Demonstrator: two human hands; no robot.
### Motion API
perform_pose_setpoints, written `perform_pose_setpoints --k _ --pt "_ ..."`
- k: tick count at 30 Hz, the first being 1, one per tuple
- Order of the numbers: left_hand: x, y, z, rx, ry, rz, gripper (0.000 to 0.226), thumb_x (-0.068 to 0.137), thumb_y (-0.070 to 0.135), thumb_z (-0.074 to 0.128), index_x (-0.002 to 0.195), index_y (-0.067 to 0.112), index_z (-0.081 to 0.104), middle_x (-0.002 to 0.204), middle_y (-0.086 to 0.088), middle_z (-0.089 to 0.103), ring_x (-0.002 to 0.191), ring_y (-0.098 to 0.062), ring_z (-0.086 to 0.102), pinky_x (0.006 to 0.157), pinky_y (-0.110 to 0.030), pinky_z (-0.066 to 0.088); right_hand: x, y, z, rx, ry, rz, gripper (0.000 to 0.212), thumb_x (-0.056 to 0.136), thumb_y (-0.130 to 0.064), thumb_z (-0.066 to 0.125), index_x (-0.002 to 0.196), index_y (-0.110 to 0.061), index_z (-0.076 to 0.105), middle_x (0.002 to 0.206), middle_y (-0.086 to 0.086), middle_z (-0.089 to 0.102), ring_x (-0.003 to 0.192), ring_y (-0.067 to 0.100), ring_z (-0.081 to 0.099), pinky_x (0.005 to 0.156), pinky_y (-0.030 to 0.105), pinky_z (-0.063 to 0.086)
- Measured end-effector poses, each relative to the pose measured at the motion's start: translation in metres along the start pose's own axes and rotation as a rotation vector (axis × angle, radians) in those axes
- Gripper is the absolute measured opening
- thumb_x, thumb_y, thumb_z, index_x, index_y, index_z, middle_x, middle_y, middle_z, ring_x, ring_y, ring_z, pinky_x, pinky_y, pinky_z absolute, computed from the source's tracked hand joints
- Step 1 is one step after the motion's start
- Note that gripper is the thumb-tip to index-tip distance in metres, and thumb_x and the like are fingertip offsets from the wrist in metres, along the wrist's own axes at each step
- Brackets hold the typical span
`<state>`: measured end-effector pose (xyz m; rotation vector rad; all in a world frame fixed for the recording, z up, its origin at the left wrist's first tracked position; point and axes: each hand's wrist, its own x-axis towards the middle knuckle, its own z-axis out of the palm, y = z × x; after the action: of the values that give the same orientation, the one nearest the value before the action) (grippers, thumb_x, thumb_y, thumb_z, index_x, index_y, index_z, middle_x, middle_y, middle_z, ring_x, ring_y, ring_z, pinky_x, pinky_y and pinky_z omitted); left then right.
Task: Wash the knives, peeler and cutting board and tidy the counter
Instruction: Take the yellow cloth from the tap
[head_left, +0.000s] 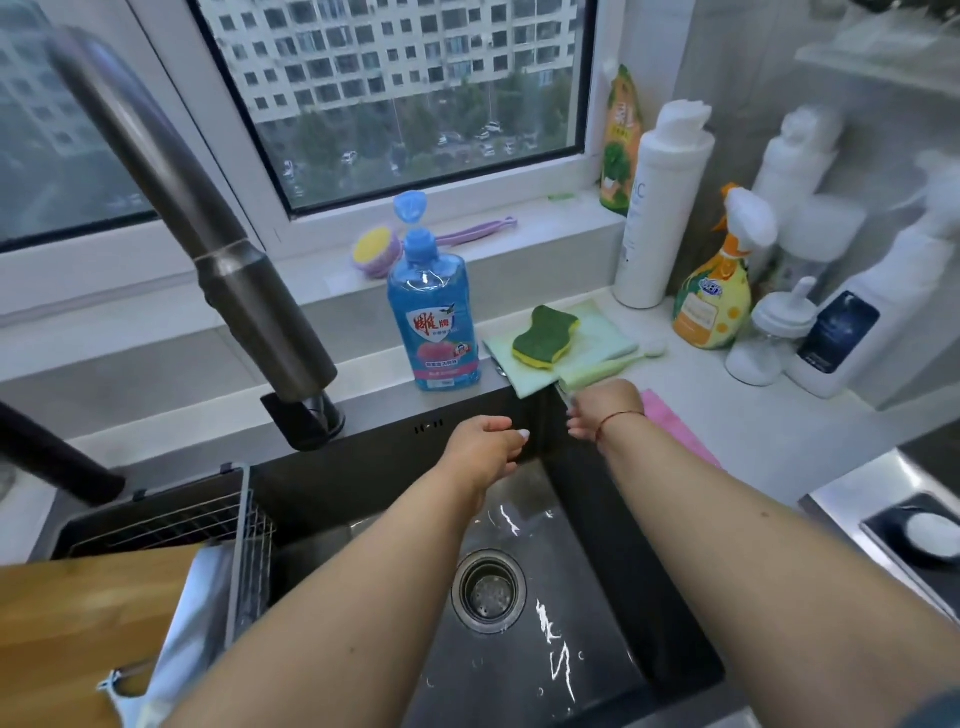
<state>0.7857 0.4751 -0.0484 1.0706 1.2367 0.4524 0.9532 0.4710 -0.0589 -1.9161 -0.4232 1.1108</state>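
Cutting board (88, 618): wooden, lies at the near left, resting over the wire rack (244, 525) on the left side of the sink (597, 519); a knife blade (192, 613) leans along its right edge, and a small peeler-like tool (122, 680) shows at its near corner, too blurred to be sure. Board's long axis appears to run left to right, partly out of frame. Both hands are far from it, reaching to the far right corner of the basin. Left hand (485, 441): palm down, fingers loose and fairly straight, holding nothing, hanging over the basin. Right hand (602, 410): at the sink's far rim, fingers bent downward beside the overhanging edge of the green cloth (566, 345); whether it pinches the cloth or only nears it cannot be told. Green-and-yellow sponge (545, 338) sits on that cloth, just beyond the right hand; blue dish soap bottle (434, 317) stands on the rim to its left, nearer the left hand. Tap (223, 249) angles over from the far left, no water running. Basin is wet, drain (488, 590) open. Judgement: sponge and soap come first; afterwards the left arm is better placed for the board and blade, which lie behind and to its left.
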Motion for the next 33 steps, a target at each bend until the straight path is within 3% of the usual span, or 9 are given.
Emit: perform_pose_setpoints --k 8,11,13,15,19,26,28,31,33 --pt "-0.02 -0.02 -0.041 0.441 0.346 0.04 0.016 0.077 0.012 0.071 0.072 0.015 0.056 0.073 -0.008 0.062 0.072 -0.024 0.062 0.078 -0.042 0.058 -0.067 0.016 0.062 -0.547 -0.292 -0.178 0.024 0.082 -0.004 0.058 0.064 -0.016 0.047 0.064 0.005 0.053 0.054 0.018 0.053 0.057 0.029 0.05" --pt "-0.038 -0.027 -0.06 0.488 0.248 -0.02 0.021 0.079 0.012 0.073 0.099 0.015 0.065 0.101 -0.01 0.068 0.088 -0.019 0.064 0.083 -0.031 0.054 -0.089 0.021 0.072 -0.545 -0.503 -0.107 0.014 0.084 -0.001 0.056 0.089 -0.012 0.06 0.082 0.008 0.057 0.067 0.017 0.056 0.065 0.034 0.053" --pt "-0.051 -0.032 -0.073 0.401 0.183 -0.046 0.059 0.08 0.011 0.074 0.134 0.013 0.05 0.131 -0.01 0.056 0.111 -0.021 0.057 0.084 -0.022 0.044 -0.101 0.022 0.08 -0.621 -0.614 -0.072 0.048 0.085 -0.008 0.059 0.131 -0.02 0.05 0.107 0.008 0.054 0.083 0.018 0.056 0.065 0.031 0.051" --pt "-0.059 -0.035 -0.087 0.347 0.27 -0.014 0.068 0.081 0.013 0.073 0.142 0.014 0.042 0.139 -0.01 0.05 0.12 -0.023 0.053 0.087 -0.026 0.043 -0.108 0.021 0.089 -0.634 -0.603 -0.086 0.056 0.086 -0.011 0.061 0.139 -0.019 0.043 0.117 0.01 0.055 0.093 0.022 0.056 0.076 0.035 0.053" --pt "-0.082 -0.035 -0.124 0.202 0.491 0.041 0.06 0.081 0.019 0.072 0.136 0.012 0.049 0.136 -0.01 0.053 0.12 -0.025 0.053 0.101 -0.037 0.045 -0.128 0.02 0.115 -0.668 -0.596 -0.133 0.033 0.088 -0.012 0.059 0.121 -0.01 0.059 0.106 0.01 0.059 0.097 0.026 0.059 0.091 0.041 0.053" --pt "-0.141 -0.013 -0.219 -0.3 0.952 0.235 0.066 0.081 0.03 0.071 0.137 0.013 0.04 0.129 -0.004 0.054 0.11 -0.024 0.056 0.099 -0.039 0.046 -0.169 0.025 0.173 -0.616 -0.598 -0.13 0.003 0.086 -0.016 0.059 0.085 -0.014 0.058 0.075 0.005 0.058 0.063 0.015 0.055 0.06 0.03 0.048" --pt "-0.162 0.003 -0.254 -0.424 1.109 0.328 0.074 0.077 0.033 0.075 0.137 0.009 0.04 0.123 0.001 0.051 0.105 -0.019 0.053 0.091 -0.03 0.044 -0.181 0.027 0.189 -0.592 -0.581 -0.172 0.013 0.086 -0.014 0.058 0.074 -0.015 0.054 0.071 0.004 0.058 0.06 0.015 0.055 0.06 0.03 0.048" --pt "-0.185 0.033 -0.306 -0.692 1.05 0.389 0.101 0.052 0.059 0.085 0.135 0.018 0.045 0.128 -0.003 0.058 0.11 -0.026 0.059 0.094 -0.036 0.048 -0.207 0.023 0.208 -0.466 -0.649 -0.079 0.018 0.092 -0.012 0.053 0.074 -0.013 0.053 0.058 0.002 0.053 0.048 0.012 0.05 0.055 0.026 0.044" --pt "-0.196 0.048 -0.327 -0.856 0.877 0.372 0.083 0.063 0.056 0.081 0.132 0.023 0.049 0.124 0.003 0.061 0.112 -0.02 0.06 0.096 -0.033 0.046 -0.222 0.019 0.216 -0.401 -0.679 -0.003 0.018 0.094 -0.014 0.052 0.076 -0.01 0.053 0.052 0.001 0.046 0.044 0.011 0.044 0.047 0.021 0.038"
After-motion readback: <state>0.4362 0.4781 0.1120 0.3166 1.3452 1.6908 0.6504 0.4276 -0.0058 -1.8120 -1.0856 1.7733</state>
